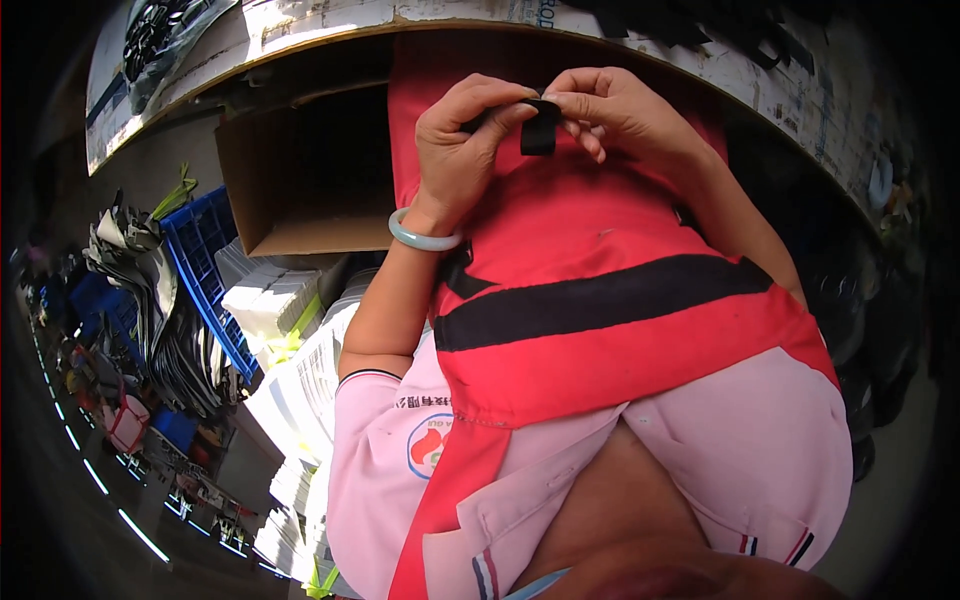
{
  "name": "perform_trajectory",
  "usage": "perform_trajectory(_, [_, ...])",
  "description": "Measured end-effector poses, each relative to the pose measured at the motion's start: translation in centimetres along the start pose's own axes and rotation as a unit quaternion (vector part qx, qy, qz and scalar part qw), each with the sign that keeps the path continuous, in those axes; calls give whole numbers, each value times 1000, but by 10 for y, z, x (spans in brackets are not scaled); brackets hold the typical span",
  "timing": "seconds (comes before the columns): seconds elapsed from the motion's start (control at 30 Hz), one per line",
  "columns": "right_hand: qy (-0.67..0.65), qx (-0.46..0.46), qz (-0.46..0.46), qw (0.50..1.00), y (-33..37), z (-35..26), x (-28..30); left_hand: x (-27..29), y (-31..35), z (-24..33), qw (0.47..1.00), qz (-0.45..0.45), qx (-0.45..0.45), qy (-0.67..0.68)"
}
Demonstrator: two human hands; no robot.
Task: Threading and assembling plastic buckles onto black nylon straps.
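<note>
A short black strap (538, 133), apparently woven webbing, hangs from between my hands, above the red apron on my lap. Its upper end is pinched by the thumb and forefinger of my left hand (460, 140), which has a pale bangle (424, 236) at the wrist. My right hand (622, 108) meets it at the same spot, thumb and forefinger pressed together on the strap's top edge. The other fingers of my right hand curl loosely behind. Part of the strap is hidden by the fingertips.
Ahead runs the edge of a worktable (330, 30), with black straps (700, 25) at right and a plastic bag of dark pieces (165, 45) at left. Beneath is an open cardboard box (320, 235). To my left stand a blue crate (205, 280) and bundled white stacks (285, 305).
</note>
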State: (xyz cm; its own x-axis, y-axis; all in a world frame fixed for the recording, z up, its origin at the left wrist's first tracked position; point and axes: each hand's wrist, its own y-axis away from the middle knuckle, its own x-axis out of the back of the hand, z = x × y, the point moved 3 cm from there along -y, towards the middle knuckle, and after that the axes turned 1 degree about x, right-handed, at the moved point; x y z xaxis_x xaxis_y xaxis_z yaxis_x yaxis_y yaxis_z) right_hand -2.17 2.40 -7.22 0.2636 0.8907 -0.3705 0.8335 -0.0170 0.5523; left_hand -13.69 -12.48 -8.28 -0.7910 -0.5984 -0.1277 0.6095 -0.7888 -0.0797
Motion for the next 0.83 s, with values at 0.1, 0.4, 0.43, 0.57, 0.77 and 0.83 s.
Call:
perform_trajectory(0.1, [69,64,27,995,2,-4,-1,0,4,11,999,-16,-30,-4])
perform_trajectory(0.4, [74,130,73,986,2,-11,4,-1,15,28,992,-52,-82,-79])
perform_trajectory(0.43, [68,111,60,990,2,-10,5,-2,16,28,991,-62,-84,-80])
perform_trajectory(0.57, [86,140,77,983,2,-12,1,1,19,29,989,-63,-90,-99])
perform_trajectory(0.77, [97,187,108,972,-3,-6,-1,8,24,32,989,-57,-77,-113])
perform_trajectory(0.83, [95,183,104,973,-10,-4,-4,12,27,33,989,-59,-52,-123])
